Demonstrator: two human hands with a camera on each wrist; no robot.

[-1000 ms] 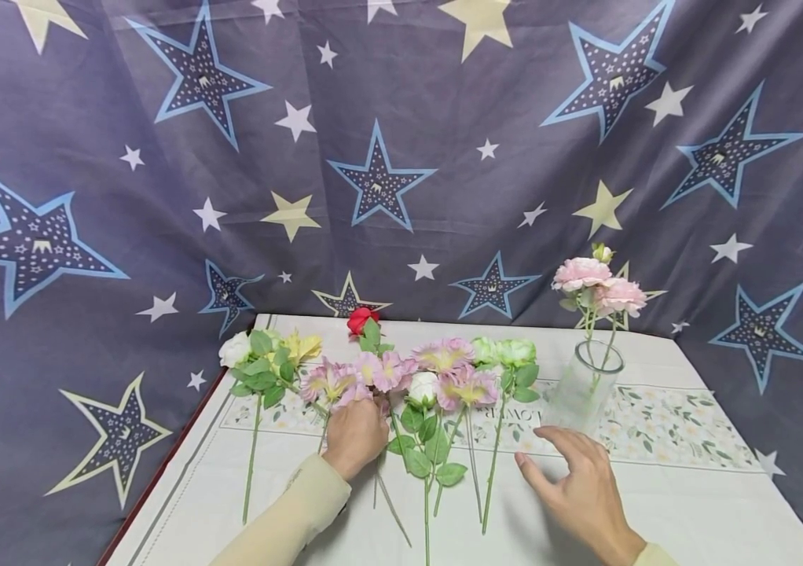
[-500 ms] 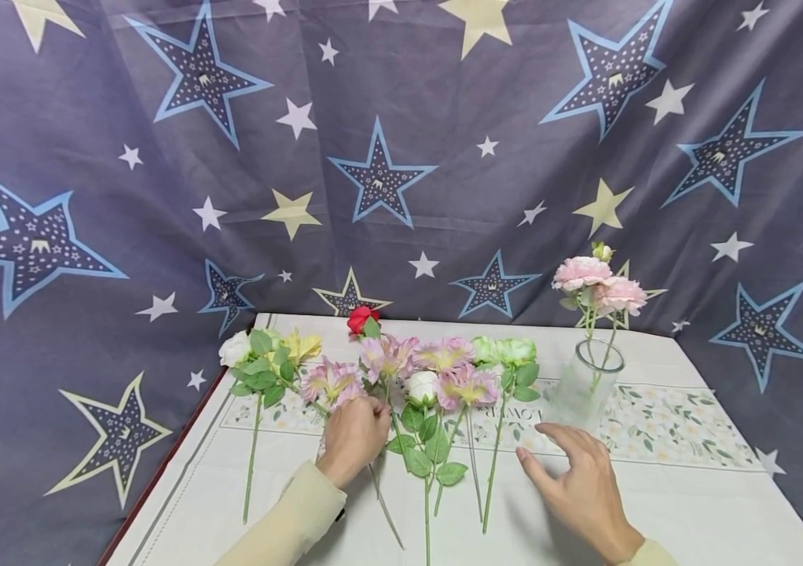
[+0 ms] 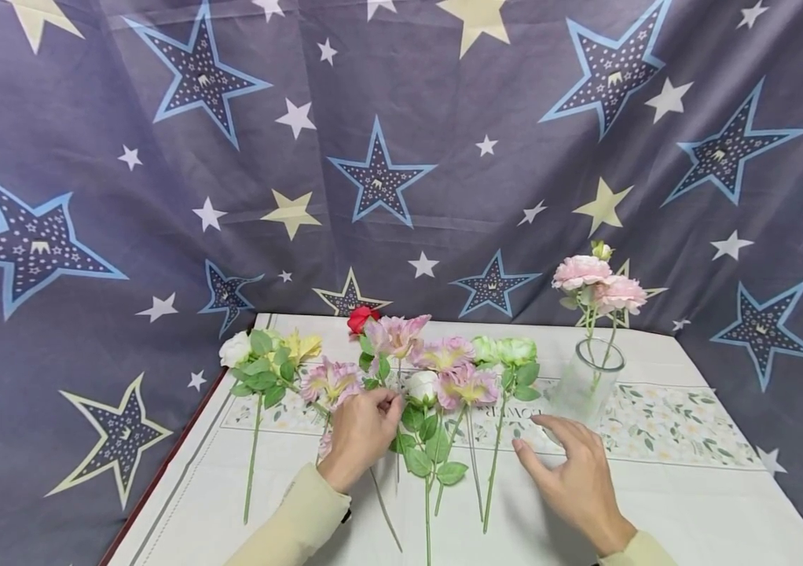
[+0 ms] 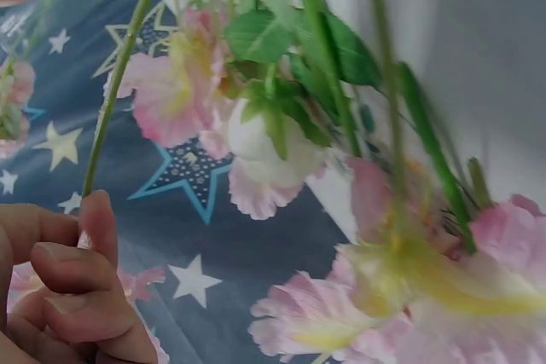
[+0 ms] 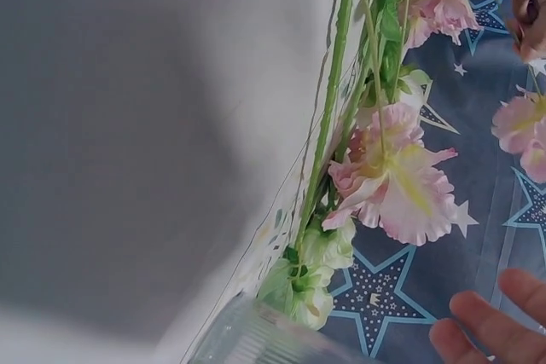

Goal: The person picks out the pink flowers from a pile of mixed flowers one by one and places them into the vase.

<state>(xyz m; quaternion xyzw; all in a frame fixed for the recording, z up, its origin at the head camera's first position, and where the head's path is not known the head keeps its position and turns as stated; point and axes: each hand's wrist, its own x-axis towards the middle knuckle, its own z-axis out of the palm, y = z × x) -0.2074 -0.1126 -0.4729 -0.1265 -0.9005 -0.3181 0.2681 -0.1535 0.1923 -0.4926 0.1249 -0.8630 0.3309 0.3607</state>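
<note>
My left hand (image 3: pixel 361 432) pinches the thin stem of a pink-purple artificial flower (image 3: pixel 396 336), whose ruffled bloom stands above the hand. In the left wrist view the stem (image 4: pixel 124 83) runs up from the fingertips (image 4: pixel 99 215). More pink-purple flowers (image 3: pixel 467 387) lie beside it, with a white rose (image 3: pixel 423 387) among them. My right hand (image 3: pixel 577 481) hovers with fingers spread and holds nothing, just in front of a clear glass vase (image 3: pixel 581 397). Two pink blooms (image 3: pixel 619 295) and a bud on stems stand in that vase.
At the left lie a white flower (image 3: pixel 235 349) and a yellow flower (image 3: pixel 302 346). A red rose (image 3: pixel 362 320) lies at the back, a green flower (image 3: pixel 506 351) right of centre. A floral-printed strip (image 3: pixel 670 428) crosses the white tablecloth (image 3: pixel 698 511); a star-patterned curtain (image 3: pixel 444 102) hangs behind.
My left hand has drawn the pink-purple flower away from the others, and its bloom has risen up and to the right, near the red rose. The right hand has hardly moved.
</note>
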